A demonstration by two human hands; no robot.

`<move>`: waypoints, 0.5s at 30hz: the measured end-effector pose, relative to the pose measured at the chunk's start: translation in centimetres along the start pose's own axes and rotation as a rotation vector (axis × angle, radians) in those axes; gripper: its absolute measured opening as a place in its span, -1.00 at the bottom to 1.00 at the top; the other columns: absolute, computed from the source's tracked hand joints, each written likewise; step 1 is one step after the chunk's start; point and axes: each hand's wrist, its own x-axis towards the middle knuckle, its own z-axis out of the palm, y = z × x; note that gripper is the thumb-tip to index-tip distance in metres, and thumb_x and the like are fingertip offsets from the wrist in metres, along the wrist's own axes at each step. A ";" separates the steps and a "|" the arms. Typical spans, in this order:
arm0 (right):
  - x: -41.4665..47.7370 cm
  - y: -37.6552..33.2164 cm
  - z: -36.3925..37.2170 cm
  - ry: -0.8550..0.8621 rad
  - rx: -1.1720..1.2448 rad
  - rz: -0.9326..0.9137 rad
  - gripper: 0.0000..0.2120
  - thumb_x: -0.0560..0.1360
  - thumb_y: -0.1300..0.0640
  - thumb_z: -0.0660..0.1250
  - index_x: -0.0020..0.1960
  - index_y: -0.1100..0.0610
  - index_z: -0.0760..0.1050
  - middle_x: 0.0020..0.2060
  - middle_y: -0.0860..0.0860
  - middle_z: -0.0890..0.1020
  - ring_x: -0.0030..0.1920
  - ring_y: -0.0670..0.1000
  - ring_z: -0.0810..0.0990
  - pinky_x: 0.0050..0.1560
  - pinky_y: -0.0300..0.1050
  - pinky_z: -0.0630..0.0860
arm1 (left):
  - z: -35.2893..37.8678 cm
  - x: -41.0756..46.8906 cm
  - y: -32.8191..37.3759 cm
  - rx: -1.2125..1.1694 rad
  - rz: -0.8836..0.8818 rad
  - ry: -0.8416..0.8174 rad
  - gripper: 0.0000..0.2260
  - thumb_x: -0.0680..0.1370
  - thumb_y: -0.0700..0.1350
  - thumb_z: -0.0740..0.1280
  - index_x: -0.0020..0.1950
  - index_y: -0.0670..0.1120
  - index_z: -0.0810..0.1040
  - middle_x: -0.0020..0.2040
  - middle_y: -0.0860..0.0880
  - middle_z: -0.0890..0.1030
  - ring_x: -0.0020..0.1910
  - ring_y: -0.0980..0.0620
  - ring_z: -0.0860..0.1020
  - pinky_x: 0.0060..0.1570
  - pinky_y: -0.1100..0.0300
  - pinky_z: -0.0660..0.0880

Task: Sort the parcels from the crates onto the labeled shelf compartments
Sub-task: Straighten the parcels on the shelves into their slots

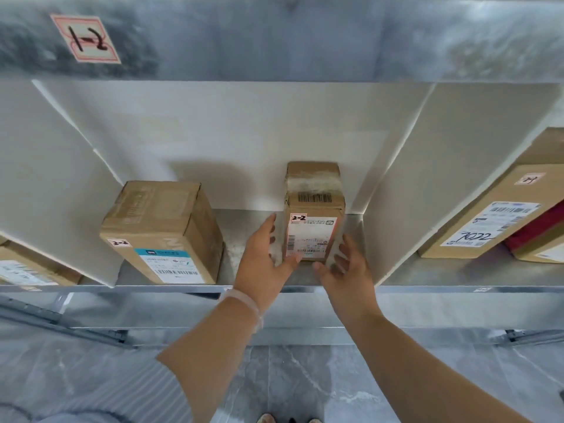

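A small brown cardboard parcel [314,215] with a "2-2" sticker and a white shipping label stands on the metal shelf [238,227] in the middle compartment. My left hand [264,257] lies along its left side, fingers spread, thumb touching its lower front edge. My right hand [345,270] hovers at its lower right corner with the fingers apart; neither hand grips it. A larger brown parcel [161,233], also marked "2-2", sits to the left in the same compartment.
White divider panels [70,178] wall the compartment on both sides. The right compartment holds a long brown parcel [494,221] and a red item [537,230]. Another parcel [27,267] sits far left. A "1-2" label [85,38] marks the shelf beam above. Grey tiled floor lies below.
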 end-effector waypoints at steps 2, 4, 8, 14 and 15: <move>-1.8 0.9 0.3 -0.009 -0.047 0.009 -0.26 0.44 0.05 0.47 0.50 -0.13 0.18 0.35 -0.09 0.43 0.27 -0.12 0.50 0.31 -0.03 0.47 | -0.7 -2.2 -0.4 0.019 -0.048 0.007 -0.31 0.49 -0.11 0.50 0.49 0.22 0.22 0.41 0.11 0.37 0.38 0.11 0.38 0.37 0.02 0.43; -3.5 1.2 0.8 -0.032 -0.086 -0.013 -0.31 0.47 0.06 0.46 0.48 -0.12 0.21 0.33 -0.09 0.41 0.22 -0.16 0.49 0.28 -0.14 0.46 | -1.6 -4.5 -0.9 0.057 -0.073 0.047 -0.36 0.50 -0.06 0.48 0.47 0.23 0.24 0.41 0.11 0.37 0.36 0.12 0.39 0.34 0.12 0.43; -5.1 0.3 2.3 -0.146 -0.182 -0.081 -0.39 0.47 0.04 0.45 0.44 -0.12 0.27 0.31 -0.12 0.43 0.22 -0.12 0.47 0.31 -0.13 0.47 | -3.5 -8.1 -1.9 0.019 -0.148 0.231 -0.45 0.48 -0.05 0.50 0.42 0.13 0.40 0.32 0.08 0.47 0.29 0.12 0.48 0.29 0.12 0.49; -5.3 -3.2 5.9 -0.291 -0.214 -0.200 -0.46 0.50 0.03 0.42 0.40 -0.18 0.31 0.25 -0.15 0.42 0.21 -0.13 0.47 0.30 -0.08 0.46 | -8.5 -10.0 -2.5 -0.046 -0.251 0.410 -0.49 0.48 -0.18 0.49 0.40 0.02 0.44 0.23 0.03 0.43 0.25 0.04 0.48 0.34 0.01 0.47; -5.2 -3.7 6.7 -0.297 -0.198 -0.218 -0.46 0.49 0.05 0.43 0.40 -0.15 0.33 0.24 -0.13 0.42 0.21 -0.14 0.47 0.30 -0.08 0.46 | -9.7 -9.9 -2.8 -0.049 -0.246 0.432 -0.48 0.48 -0.18 0.49 0.40 0.01 0.43 0.23 0.05 0.43 0.25 0.04 0.48 0.34 0.00 0.47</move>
